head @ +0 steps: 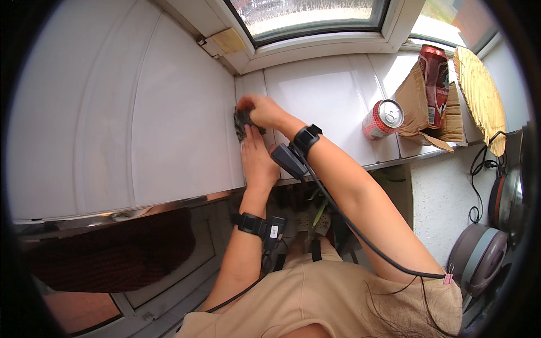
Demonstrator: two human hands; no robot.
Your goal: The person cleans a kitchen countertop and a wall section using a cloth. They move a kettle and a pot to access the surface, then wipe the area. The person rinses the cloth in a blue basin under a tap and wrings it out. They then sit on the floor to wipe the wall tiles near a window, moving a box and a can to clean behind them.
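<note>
A small dark, ragged clump [241, 122] lies on the white tiled sill [321, 93], in the corner against the tiled wall; I cannot tell what it is made of. My right hand [263, 110] reaches over it from the right, with curled, slightly blurred fingers touching its top. My left hand [258, 156] lies nearly flat below, fingers straight and fingertips at the clump's lower edge. Part of the clump is hidden under my hands. Each wrist wears a black strap with a cabled device.
A pink drink can [382, 119] stands on the sill at right. Behind it a torn cardboard box [412, 99] holds a tall red can [434, 84], beside a corrugated cardboard piece [479, 97]. The window frame [321, 48] borders the sill. Pans and a cable hang at far right.
</note>
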